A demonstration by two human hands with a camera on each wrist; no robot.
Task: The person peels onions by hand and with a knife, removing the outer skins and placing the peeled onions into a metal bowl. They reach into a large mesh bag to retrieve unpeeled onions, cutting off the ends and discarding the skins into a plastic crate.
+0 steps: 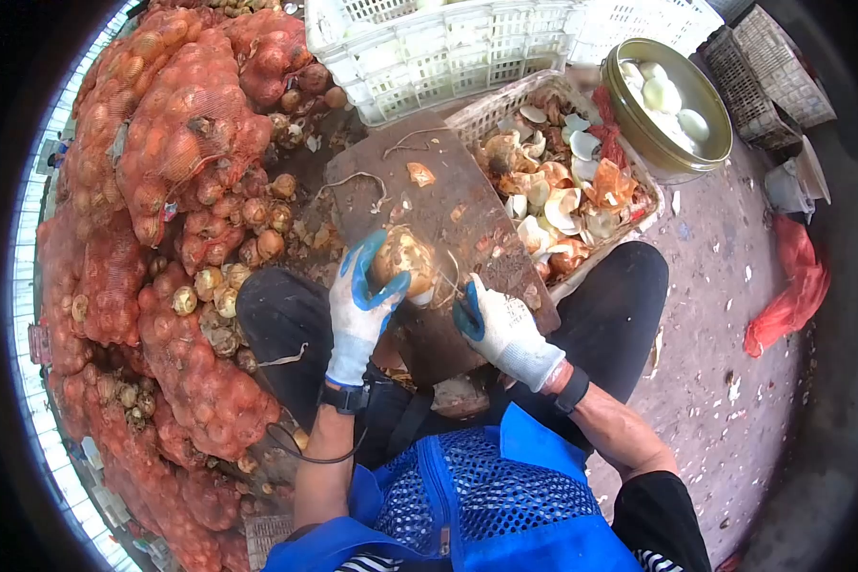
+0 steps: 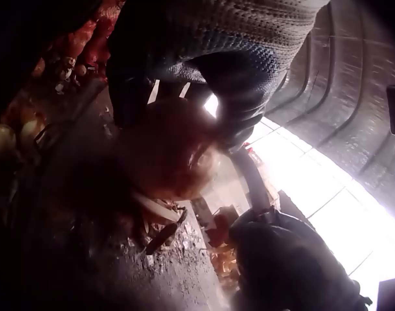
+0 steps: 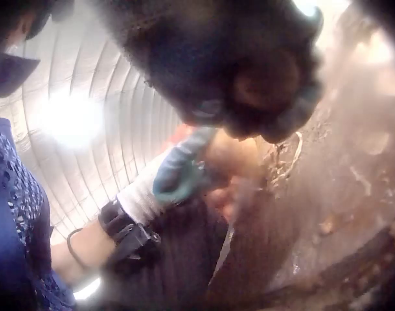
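Note:
My gloved left hand (image 1: 360, 291) grips a brown-skinned onion (image 1: 405, 257) over the dirty board (image 1: 362, 153), thumb and fingers round its side. A pale cut patch shows at the onion's lower end, with stringy roots beside it. Close by on the right, my gloved right hand (image 1: 505, 329) holds a small knife, its fingers curled round the handle. In the dark left wrist view the knife's blade (image 2: 253, 178) reaches up beside the onion (image 2: 174, 152). The right wrist view is blurred, and the right hand (image 3: 249, 78) there hides most of the onion.
Red net sacks of onions (image 1: 186, 124) pile up on the left, with loose onions (image 1: 210, 281) beside them. Beyond the board stands a crate of peelings (image 1: 653, 195). A metal pot (image 1: 615, 95) holds peeled onions. White crates (image 1: 429, 71) stand at the back.

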